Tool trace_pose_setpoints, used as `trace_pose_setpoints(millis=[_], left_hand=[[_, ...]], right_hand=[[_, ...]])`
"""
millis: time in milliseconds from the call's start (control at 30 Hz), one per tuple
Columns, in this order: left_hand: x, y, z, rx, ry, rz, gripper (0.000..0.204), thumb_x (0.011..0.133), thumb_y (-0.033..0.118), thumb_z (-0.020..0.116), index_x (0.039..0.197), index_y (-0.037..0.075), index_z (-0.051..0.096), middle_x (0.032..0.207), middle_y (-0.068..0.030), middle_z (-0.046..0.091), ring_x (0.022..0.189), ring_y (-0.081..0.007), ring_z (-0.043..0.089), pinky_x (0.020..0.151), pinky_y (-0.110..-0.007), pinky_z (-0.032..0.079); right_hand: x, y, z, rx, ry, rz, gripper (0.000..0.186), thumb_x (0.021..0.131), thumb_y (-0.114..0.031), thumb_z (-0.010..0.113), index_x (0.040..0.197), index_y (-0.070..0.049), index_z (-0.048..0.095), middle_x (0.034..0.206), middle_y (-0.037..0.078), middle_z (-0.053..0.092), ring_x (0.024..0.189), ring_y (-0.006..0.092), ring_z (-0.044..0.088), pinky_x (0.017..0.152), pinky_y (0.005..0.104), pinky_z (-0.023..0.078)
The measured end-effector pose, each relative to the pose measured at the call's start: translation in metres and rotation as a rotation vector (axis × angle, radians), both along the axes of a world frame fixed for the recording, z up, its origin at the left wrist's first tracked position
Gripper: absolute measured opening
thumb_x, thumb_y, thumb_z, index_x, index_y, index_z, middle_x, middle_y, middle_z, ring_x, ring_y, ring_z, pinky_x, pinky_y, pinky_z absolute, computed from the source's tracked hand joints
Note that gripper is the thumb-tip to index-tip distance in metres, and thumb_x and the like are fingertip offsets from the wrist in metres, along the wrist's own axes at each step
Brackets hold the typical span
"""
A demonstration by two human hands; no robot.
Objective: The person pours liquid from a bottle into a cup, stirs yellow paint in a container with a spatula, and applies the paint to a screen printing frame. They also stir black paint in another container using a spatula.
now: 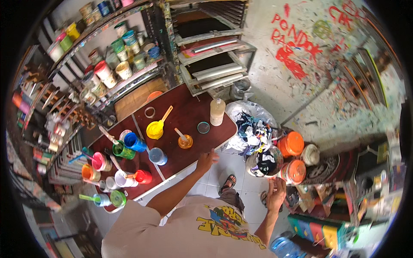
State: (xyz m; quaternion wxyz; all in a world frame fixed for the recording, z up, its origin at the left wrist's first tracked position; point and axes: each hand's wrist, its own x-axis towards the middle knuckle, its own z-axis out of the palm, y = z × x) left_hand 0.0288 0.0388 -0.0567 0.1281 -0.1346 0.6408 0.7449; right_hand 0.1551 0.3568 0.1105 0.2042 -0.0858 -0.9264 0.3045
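My left hand [207, 161] hovers by the front edge of the dark red table [183, 159], fingers loosely bent and apart, with nothing seen in it. Nearest to it is a small amber tub [185, 142] with a spatula standing in it. Beyond lie a round dark lid [203, 127] and a clear bottle of pale liquid [217, 112]. A yellow paint tub [154, 130] with a yellow scoop [166, 115] stands farther left. Out to my right, my right hand [276, 195] is raised with its fingers bent and slightly apart, seemingly holding nothing, close to orange-lidded buckets [295, 171].
Several paint tubs, among them a blue one [135, 142] and a red one [143, 176], crowd the table's left end. Shelves of paint cans [103, 73] and a screen-frame rack [211, 32] stand behind. A bag of rags [254, 131] and a rag-filled bucket [263, 163] sit on the floor.
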Motion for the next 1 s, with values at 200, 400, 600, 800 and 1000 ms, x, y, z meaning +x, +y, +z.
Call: trace_pose_setpoints(millis=[200,400,600,800,1000], left_hand=[[-0.130,0.029,0.022,-0.594,0.167,0.454,0.095,0.076,0.038,0.089,0.147,-0.004,0.043,0.133,-0.0239,0.061,0.118,-0.0345,0.065,0.103,-0.043,0.052],[-0.231,0.048,0.026,-0.846,0.202,0.717,0.107,0.063,0.037,0.096,0.147,-0.001,0.043,0.148,-0.0231,0.049,0.135,-0.0378,0.051,0.113,-0.046,0.042],[-0.264,0.052,0.026,-0.913,0.351,0.420,0.093,0.061,0.033,0.097,0.136,0.004,0.051,0.134,-0.0168,0.057,0.125,-0.0400,0.053,0.107,-0.052,0.040],[-0.213,0.144,0.055,-0.556,0.887,-0.152,0.086,0.066,0.030,0.094,0.136,0.006,0.050,0.127,-0.0139,0.058,0.125,-0.0353,0.054,0.109,-0.055,0.035],[-0.163,0.227,0.036,-0.084,0.513,-0.610,0.079,0.068,0.032,0.092,0.132,0.008,0.053,0.126,-0.0100,0.060,0.121,-0.0310,0.056,0.111,-0.052,0.032]], right_hand=[[-0.160,0.039,0.037,-0.016,-0.212,0.329,0.062,0.091,-0.021,0.076,0.146,-0.008,0.051,0.128,0.016,0.057,0.106,0.0334,0.062,0.090,0.0432,0.053],[-0.265,0.039,0.051,0.167,-0.236,0.460,0.072,0.089,-0.033,0.077,0.150,-0.011,0.047,0.139,0.019,0.056,0.127,0.0388,0.056,0.105,0.0477,0.047],[-0.291,-0.003,0.030,0.024,-0.372,0.394,0.085,0.086,-0.037,0.081,0.155,-0.009,0.039,0.141,0.021,0.055,0.131,0.0390,0.055,0.105,0.0500,0.048],[-0.285,-0.041,-0.009,-0.496,-0.370,0.070,0.131,0.070,-0.046,0.093,0.163,-0.005,0.010,0.150,0.022,0.047,0.131,0.0338,0.056,0.108,0.0454,0.049],[-0.216,0.015,-0.012,-0.350,-0.294,-0.322,0.126,0.071,-0.038,0.094,0.161,-0.001,0.013,0.129,0.020,0.064,0.123,0.0375,0.063,0.105,0.0454,0.051]])
